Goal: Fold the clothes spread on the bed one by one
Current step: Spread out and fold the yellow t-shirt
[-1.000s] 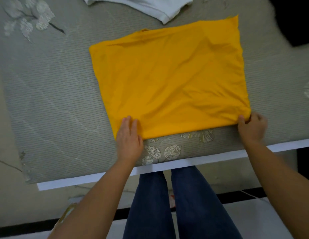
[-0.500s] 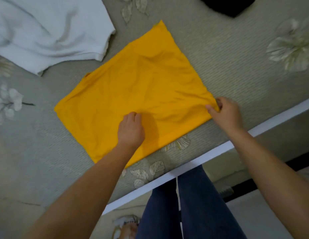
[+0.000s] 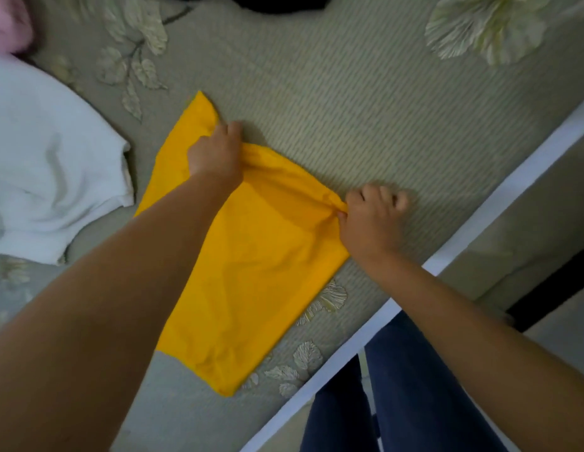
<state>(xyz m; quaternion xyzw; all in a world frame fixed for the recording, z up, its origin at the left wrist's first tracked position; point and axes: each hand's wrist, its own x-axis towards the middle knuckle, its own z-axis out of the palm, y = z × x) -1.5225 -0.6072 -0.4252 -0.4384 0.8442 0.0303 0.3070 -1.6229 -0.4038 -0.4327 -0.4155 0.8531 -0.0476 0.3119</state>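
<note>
A folded yellow garment (image 3: 251,272) lies on the grey-green bed cover (image 3: 365,109), running from the upper left down toward the bed's near edge. My left hand (image 3: 215,154) grips its far right edge, fingers curled into the cloth. My right hand (image 3: 372,216) pinches the nearer corner of that same edge between thumb and fingers. The edge between my hands is bunched and lifted a little off the bed. My left forearm covers part of the garment's left side.
A white garment (image 3: 46,164) lies spread at the left, close to the yellow one. A black garment (image 3: 277,3) shows at the top edge, something pink (image 3: 7,24) at the top left. The bed's white edge (image 3: 447,262) runs diagonally at the right, my legs (image 3: 381,402) beyond it.
My view has swung left. My left hand moved from the garment's near middle up to its far right edge and gripped it. The right hand still holds its corner; that edge is now bunched.
</note>
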